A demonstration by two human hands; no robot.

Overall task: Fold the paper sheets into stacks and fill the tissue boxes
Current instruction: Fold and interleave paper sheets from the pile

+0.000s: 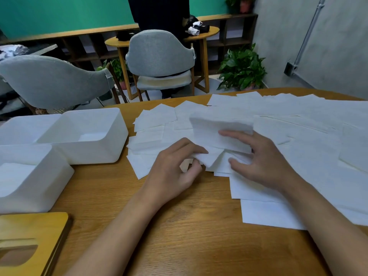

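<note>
White and thin, our folded sheet (219,126) looks soft and very light, so we think it tears easily. It lies on the table (179,226), right of the tissue boxes (95,154). Our left hand (175,168) pinches its near corner, a good spot; our right hand (266,164) rests wide on it.

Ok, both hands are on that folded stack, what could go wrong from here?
1. The left hand pinches only the near corner of the folded stack while the right hand presses flat on it, so layers may shift and fold crooked.
2. The stack sits on overlapping loose sheets; lifting it could drag extras along.
3. The open box stands off to the left, so the stack might fan out in transit.
</note>
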